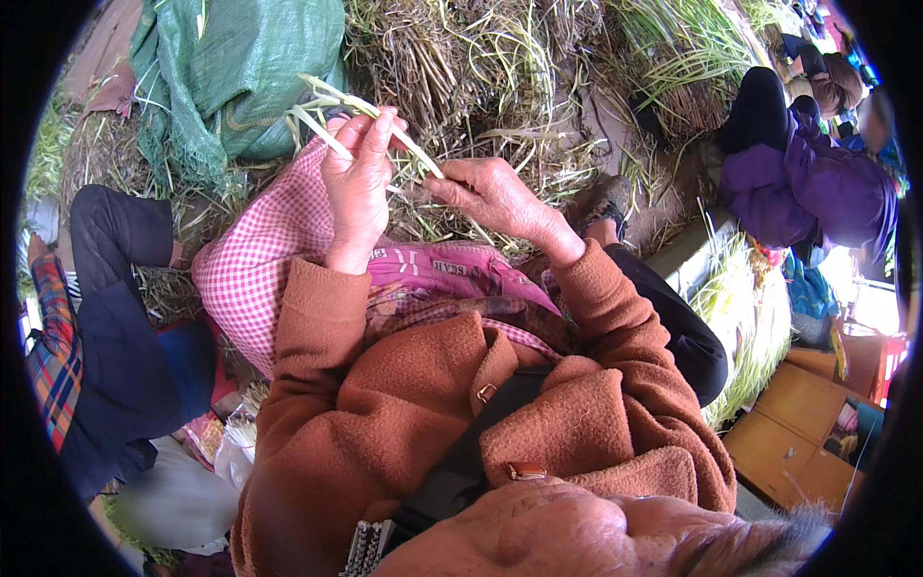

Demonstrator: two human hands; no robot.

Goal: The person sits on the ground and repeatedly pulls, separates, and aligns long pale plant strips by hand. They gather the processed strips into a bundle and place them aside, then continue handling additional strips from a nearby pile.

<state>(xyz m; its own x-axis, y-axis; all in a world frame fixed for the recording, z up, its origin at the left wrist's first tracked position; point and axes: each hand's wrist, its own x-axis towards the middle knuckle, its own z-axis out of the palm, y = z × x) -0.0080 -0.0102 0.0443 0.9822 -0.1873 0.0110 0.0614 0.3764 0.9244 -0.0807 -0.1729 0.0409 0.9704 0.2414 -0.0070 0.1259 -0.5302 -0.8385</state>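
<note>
My left hand is raised over my lap, its thumb and fingers closed around a few pale green plant stalks. The split, leafy ends of the stalks stick out to the left. One whitish stalk runs from these fingers across to my right hand, which pinches its other end between thumb and fingers. A thin pale strip shows below the right hand; I cannot tell what it is. Beneath both hands lies a pink cloth with lettering, over pink checked fabric on my lap.
A green woven sack stands ahead on the left. Brown and green stalks heap up ahead, with more green bundles on the right. A person in purple sits right, another in dark trousers left. Wooden furniture stands lower right.
</note>
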